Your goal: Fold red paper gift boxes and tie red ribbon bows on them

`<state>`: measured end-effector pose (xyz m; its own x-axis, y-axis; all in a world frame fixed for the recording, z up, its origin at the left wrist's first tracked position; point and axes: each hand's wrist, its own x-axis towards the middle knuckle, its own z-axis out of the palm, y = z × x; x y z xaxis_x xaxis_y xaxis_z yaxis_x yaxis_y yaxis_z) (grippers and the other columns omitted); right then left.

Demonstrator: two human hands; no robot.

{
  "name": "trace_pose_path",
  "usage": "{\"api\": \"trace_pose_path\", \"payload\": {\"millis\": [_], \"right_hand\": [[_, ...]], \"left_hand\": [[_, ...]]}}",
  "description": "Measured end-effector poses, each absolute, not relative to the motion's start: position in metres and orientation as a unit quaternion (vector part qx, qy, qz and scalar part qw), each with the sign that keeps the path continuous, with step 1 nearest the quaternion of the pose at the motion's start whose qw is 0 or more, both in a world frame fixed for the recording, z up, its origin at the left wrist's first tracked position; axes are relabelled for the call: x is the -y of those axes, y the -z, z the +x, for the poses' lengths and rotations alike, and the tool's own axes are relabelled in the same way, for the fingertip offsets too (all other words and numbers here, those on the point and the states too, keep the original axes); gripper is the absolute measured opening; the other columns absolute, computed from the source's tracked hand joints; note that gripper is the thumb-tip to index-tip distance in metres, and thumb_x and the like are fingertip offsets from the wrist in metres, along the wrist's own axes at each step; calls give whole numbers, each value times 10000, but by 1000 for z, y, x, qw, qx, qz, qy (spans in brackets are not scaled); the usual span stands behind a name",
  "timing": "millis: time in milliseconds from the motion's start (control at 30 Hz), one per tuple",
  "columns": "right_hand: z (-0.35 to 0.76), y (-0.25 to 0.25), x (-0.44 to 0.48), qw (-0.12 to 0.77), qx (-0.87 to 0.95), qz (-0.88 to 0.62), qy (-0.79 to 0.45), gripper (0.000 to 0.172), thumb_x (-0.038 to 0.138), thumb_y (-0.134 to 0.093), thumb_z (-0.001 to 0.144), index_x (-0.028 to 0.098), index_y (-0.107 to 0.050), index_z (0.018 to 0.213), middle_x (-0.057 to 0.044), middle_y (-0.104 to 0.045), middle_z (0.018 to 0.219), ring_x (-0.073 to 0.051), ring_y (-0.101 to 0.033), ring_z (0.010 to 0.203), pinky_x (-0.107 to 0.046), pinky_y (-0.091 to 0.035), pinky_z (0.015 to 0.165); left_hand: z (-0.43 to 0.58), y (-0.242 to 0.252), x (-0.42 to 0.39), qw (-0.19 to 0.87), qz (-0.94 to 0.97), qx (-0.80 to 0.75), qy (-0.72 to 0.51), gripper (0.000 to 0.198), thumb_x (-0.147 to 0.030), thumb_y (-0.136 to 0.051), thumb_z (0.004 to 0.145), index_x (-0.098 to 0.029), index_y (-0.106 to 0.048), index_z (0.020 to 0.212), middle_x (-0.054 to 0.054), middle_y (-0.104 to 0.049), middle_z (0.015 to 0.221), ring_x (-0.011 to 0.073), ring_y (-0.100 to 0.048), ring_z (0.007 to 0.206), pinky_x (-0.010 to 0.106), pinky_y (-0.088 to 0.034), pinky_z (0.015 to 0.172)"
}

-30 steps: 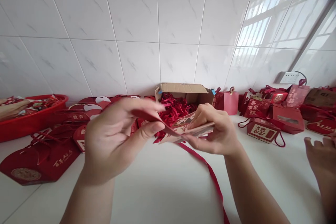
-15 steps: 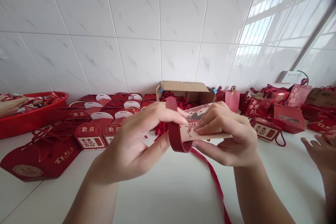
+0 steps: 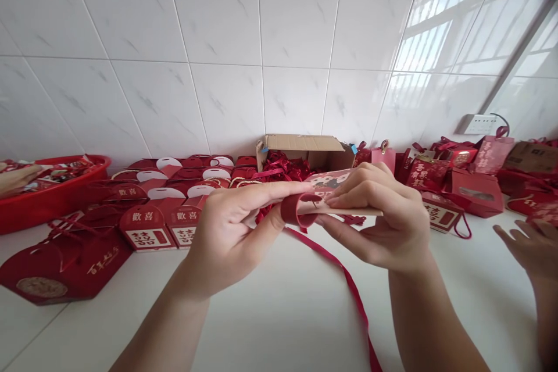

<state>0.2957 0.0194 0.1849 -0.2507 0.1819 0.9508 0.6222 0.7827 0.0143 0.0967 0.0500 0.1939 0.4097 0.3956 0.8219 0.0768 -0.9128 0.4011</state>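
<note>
My right hand [image 3: 379,218] grips a flat printed card box [image 3: 326,181] from its right side, fingers on top and thumb beneath. Its face carries a picture and red lettering, partly covered by my fingers. Around the box's left end curls a dark red strap [image 3: 291,209] in a small loop. My left hand [image 3: 238,226] pinches that strap between thumb and fingers. Below my hands a long red ribbon [image 3: 344,267] trails across the white table towards me; where its far end goes is hidden behind the hands.
Rows of red gift boxes [image 3: 143,224] stand left, beside a larger red box [image 3: 65,261] and a red basin [image 3: 47,206]. Behind my hands is a cardboard box [image 3: 305,143] of red ribbons. More red boxes [image 3: 475,192] and another person's hand [image 3: 529,253] are at right.
The tall red loop has been drawn down into a smaller one close to the box's end. My left fingers have straightened over it, while my right hand keeps its grip.
</note>
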Motion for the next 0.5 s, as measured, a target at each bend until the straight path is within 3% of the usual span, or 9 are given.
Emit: {"api": "trace_pose_path", "payload": {"millis": [500], "right_hand": [[295,-186,-18,553,768,-267,183,220,204,-733,752,196,-528,673,0,-593,602,-142,-532,553,-315,-365,543]], "left_hand": [[99,-193,-51,159,825,-86,-535,344,-2,-635,783,-234,-709,1026,11,-740,899,137,-680,775,245,-596,672]]}}
